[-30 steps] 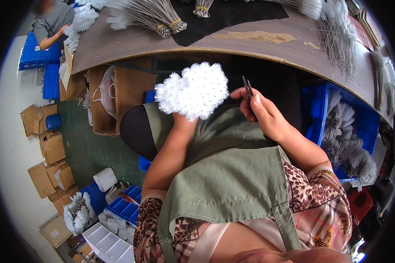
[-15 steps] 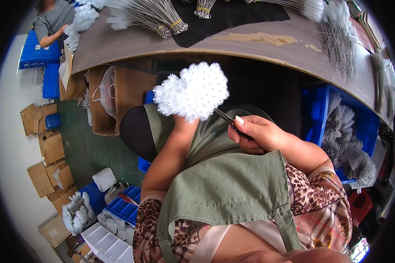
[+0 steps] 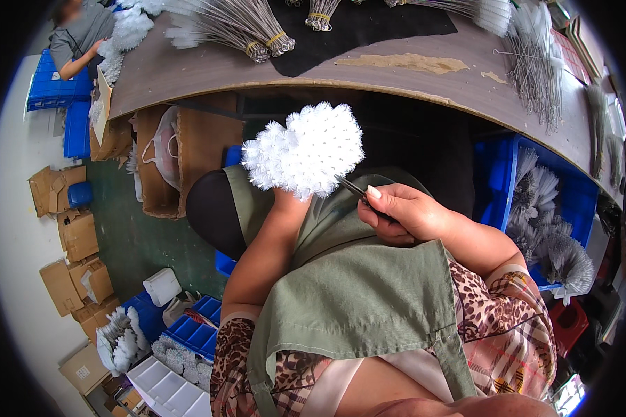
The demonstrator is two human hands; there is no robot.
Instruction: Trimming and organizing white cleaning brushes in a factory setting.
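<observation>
A tight bundle of white bristle brushes (image 3: 306, 149) is held in front of my apron, tips facing up. My left hand (image 3: 292, 200) is under it, closed round the bundle; its fingers are hidden by the bristles. Just to the right, my right hand (image 3: 407, 214) is closed on a pair of dark tweezers (image 3: 355, 187), thumb on top. The tweezers' tip reaches the lower right edge of the bundle, where the bristles hide its end.
Across the front runs a workbench (image 3: 209, 76) with wire-handled brush bundles (image 3: 264, 38) on a black mat (image 3: 368, 31). A blue crate (image 3: 497, 187) of brushes stands at right. Cardboard boxes (image 3: 83, 236) line the left wall. Another person (image 3: 80, 42) works at far left.
The tweezers and my right hand have shifted very slightly left and down. The bundle stays in my left hand, almost unmoved; the whole view has drifted a little.
</observation>
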